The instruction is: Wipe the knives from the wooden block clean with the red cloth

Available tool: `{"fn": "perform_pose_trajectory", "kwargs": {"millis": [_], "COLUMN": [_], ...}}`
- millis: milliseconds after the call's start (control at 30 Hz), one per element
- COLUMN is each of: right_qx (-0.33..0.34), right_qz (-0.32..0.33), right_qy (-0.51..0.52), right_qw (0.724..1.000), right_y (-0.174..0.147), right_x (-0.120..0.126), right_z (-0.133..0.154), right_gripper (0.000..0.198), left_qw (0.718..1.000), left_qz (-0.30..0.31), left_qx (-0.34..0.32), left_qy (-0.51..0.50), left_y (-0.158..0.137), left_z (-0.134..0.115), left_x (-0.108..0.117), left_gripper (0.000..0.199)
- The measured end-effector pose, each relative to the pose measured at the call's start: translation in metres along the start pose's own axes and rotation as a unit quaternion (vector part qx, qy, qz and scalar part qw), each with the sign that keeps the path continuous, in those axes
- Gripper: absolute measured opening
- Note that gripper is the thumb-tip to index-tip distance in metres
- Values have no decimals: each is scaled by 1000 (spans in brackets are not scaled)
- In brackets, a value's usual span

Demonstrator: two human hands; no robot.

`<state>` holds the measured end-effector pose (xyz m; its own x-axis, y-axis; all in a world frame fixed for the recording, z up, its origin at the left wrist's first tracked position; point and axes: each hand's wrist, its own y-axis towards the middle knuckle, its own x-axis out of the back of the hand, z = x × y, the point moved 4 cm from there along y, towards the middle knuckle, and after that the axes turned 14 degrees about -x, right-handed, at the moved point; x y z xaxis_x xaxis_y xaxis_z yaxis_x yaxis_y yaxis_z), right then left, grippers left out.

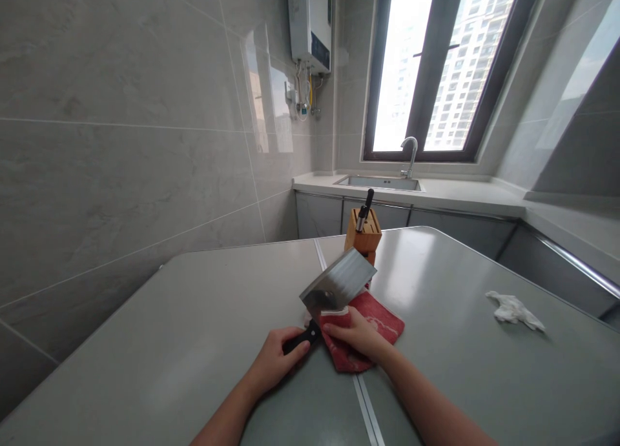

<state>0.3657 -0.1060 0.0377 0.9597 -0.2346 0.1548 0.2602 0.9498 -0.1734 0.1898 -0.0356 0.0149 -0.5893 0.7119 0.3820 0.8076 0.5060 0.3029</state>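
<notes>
Presently, the cleaver [339, 279] is held over the surface [194, 343], its long axis running near-left to far-right; its handle [310, 334] is gripped by the fingers of the left hand [275, 357]; the red cloth [385, 317] is gripped by those of the right hand [362, 335], nearer the blade.

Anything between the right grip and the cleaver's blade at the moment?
Yes: the red cloth is between the right grip and the blade, near its handle end. Nothing visible separates the left grip from the black handle.
</notes>
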Motion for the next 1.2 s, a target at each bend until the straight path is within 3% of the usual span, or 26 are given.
{"fn": "perform_pose_trajectory", "kwargs": {"millis": [300,400,633,933,1200], "right_qx": [-11,-12,-16,-15,-41], "right_qz": [-47,-46,-112,-36,68], "right_qy": [-23,5,99,270,211], "right_qw": [999,999,989,962,974], "right_y": [1,5,14,13,4], "right_x": [2,2,13,11,-5], "right_z": [0,-7,-18,-12,-9], "right_gripper": [38,37,38,40,42], "left_qw": [1000,1000,999,988,988], "left_qz": [-2,-8,-15,-14,-4], "left_qx": [7,3,-6,-49,-51], "left_qy": [-3,7,40,145,145], "left_y": [0,0,-1,1,1], "left_z": [-1,-2,-5,-15,-16], "left_x": [1,1,3,5,3], "left_gripper": [38,38,38,32,34]}}
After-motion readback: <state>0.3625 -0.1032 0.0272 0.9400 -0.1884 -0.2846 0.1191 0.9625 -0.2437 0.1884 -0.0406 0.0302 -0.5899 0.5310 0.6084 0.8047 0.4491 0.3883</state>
